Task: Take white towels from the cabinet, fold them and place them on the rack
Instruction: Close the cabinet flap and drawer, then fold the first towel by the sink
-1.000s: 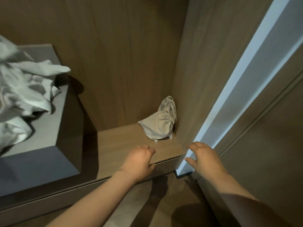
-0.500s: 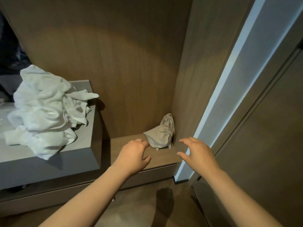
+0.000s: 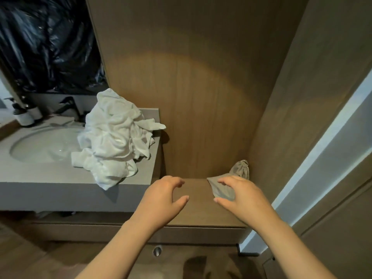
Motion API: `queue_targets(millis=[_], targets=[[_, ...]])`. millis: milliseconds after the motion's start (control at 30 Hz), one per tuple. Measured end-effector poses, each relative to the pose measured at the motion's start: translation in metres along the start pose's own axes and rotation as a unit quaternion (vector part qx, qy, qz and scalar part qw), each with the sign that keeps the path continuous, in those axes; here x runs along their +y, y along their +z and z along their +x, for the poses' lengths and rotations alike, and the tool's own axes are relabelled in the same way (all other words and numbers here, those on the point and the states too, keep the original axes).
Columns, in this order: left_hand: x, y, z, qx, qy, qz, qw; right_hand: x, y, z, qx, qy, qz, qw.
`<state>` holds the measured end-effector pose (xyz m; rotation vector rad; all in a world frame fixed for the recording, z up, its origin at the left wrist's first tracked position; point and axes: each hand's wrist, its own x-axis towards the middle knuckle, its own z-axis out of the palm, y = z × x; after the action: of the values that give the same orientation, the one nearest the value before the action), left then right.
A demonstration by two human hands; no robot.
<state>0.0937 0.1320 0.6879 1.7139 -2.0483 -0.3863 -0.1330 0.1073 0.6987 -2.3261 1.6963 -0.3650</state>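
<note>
- At the far left you see two dark-capped bottles (image 3: 25, 115) standing at the back of the grey counter (image 3: 50, 178), beside the round sink basin (image 3: 44, 146).
- Above them hangs crinkled black plastic sheeting (image 3: 48, 43).
- The white towels (image 3: 116, 137) lie in a crumpled, unfolded heap on the counter's right end, just beside the basin, with one corner drooping over the front edge.
- Right of the counter, a lower wooden shelf (image 3: 198, 206) sits in a wood-panelled niche.
- Your left hand (image 3: 161, 200) hovers over that shelf, fingers curled and parted from the thumb, gripping nothing.
- Your right hand (image 3: 243, 198) hovers alongside it, well apart from the towels, fingers likewise loosely curled and empty.
- A small beige drawstring pouch (image 3: 238, 172) lies in the shelf's back right corner; your right fingers overlap it in view, and you cannot tell whether they touch it.
- A pale lit strip (image 3: 322, 158) runs down the right side.
</note>
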Motion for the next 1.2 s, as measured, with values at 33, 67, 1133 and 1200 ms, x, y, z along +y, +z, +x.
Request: queue_targets(millis=[33, 67, 1133, 1200], targets=[[-0.009, -0.007, 0.002, 0.008, -0.011, -0.005, 1.0, -0.01, 0.001, 0.011, -0.003, -0.014, -0.003, 1.0], [-0.019, -0.014, 0.004, 0.017, -0.021, -0.008, 1.0, -0.02, 0.002, 0.022, -0.003, -0.026, -0.005, 1.0], [-0.271, -0.131, 0.116, 0.129, -0.209, -0.021, 0.969, -0.193, 0.08, 0.336, -0.07, -0.159, 0.09, 0.981], [-0.277, -0.132, 0.133, 0.136, -0.216, -0.02, 0.967, -0.191, 0.081, 0.36, -0.071, -0.165, 0.099, 0.979]])
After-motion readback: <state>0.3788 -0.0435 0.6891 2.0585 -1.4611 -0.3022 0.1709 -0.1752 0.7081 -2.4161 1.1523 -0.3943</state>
